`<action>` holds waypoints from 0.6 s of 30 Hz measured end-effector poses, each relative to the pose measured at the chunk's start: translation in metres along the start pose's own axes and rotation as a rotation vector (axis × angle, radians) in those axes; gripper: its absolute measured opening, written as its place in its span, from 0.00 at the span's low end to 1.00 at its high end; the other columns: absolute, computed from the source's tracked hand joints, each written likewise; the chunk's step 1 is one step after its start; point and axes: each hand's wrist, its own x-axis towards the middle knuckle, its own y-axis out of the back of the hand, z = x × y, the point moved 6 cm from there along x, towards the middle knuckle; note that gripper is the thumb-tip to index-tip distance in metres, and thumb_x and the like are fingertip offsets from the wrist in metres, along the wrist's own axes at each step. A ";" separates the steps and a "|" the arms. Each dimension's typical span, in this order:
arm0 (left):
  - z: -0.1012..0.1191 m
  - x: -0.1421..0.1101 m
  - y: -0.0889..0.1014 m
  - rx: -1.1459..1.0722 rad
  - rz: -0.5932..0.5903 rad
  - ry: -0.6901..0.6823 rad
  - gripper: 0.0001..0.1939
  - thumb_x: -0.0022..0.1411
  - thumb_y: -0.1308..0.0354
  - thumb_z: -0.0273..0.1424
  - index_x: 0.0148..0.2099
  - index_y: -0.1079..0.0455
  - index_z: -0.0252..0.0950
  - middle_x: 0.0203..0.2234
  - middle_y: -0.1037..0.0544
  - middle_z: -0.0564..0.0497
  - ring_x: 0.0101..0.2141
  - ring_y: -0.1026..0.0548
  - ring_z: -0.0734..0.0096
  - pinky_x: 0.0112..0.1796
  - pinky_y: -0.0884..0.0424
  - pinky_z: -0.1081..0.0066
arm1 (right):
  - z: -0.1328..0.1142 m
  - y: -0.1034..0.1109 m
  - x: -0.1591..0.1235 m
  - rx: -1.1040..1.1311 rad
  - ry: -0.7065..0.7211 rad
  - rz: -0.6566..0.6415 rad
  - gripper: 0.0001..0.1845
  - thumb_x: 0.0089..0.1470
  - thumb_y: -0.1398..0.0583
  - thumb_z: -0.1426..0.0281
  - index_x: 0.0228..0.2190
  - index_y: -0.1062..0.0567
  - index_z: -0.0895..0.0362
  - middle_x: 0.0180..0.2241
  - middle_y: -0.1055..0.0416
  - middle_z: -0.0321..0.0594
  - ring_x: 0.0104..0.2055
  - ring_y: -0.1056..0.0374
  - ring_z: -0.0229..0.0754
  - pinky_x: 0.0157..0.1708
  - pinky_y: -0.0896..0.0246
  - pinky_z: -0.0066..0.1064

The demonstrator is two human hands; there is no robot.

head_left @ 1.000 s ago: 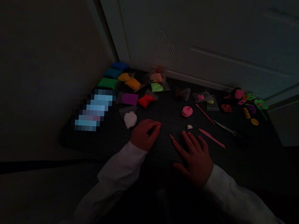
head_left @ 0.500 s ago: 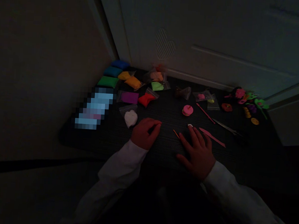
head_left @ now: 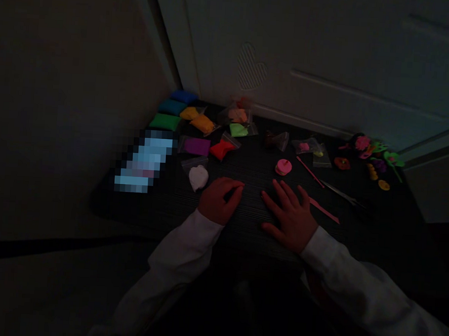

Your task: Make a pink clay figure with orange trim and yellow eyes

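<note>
"Hands at work above a dark tabletop (head_left: pixel 252 164), under dim light. How is the left hand (head_left: pixel 218 200) held?"

"Curled, with thumb and forefinger pressed together at the tips. Whether anything is pinched between them, the view does not tell."

"And the right hand (head_left: pixel 292 218)?"

"Spread, palm down, fingers fanned and thumb out to the side, resting on the tabletop or just above it; which, cannot be told. Whatever may lie beneath the palm is hidden. A strip of tabletop separates the two hands."

"What is nearest the left hand?"

"White clay (head_left: pixel 198 177) in a clear bag (head_left: pixel 194 162), just beside the knuckles. A red packet (head_left: pixel 221 149) and a purple packet (head_left: pixel 197 146) lie farther back."

"Nearest the right hand?"

"A pink knife (head_left: pixel 326 210), one end out of sight behind the fingers; contact cannot be made out. Beyond the fingertips, apart from them, sits a pink disc (head_left: pixel 284 166), with a pink stick (head_left: pixel 310 171) slanting near it."

"And past the knife?"

"Scissors (head_left: pixel 345 196), handles lost in shadow, and clay flowers (head_left: pixel 362 142) bunched toward the far corner."
</note>
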 end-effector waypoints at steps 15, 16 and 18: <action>0.000 0.000 0.000 0.008 -0.006 -0.002 0.08 0.55 0.49 0.28 0.35 0.31 0.32 0.29 0.26 0.48 0.33 0.29 0.72 0.36 0.32 0.71 | -0.009 0.000 -0.003 0.025 0.012 -0.010 0.36 0.48 0.58 0.46 0.55 0.50 0.51 0.60 0.62 0.47 0.60 0.65 0.51 0.53 0.74 0.54; 0.000 0.000 0.000 0.008 -0.004 0.000 0.08 0.55 0.49 0.28 0.35 0.30 0.32 0.29 0.26 0.48 0.33 0.29 0.72 0.36 0.32 0.71 | -0.010 -0.001 -0.003 0.030 0.034 -0.016 0.37 0.48 0.58 0.46 0.55 0.50 0.51 0.60 0.62 0.47 0.60 0.65 0.51 0.53 0.74 0.54; 0.001 0.000 0.001 0.006 0.007 0.002 0.08 0.55 0.49 0.28 0.35 0.31 0.32 0.29 0.26 0.49 0.33 0.29 0.73 0.36 0.32 0.71 | -0.011 -0.001 -0.003 0.030 0.043 -0.018 0.36 0.48 0.58 0.46 0.55 0.50 0.50 0.60 0.62 0.47 0.60 0.65 0.51 0.53 0.74 0.54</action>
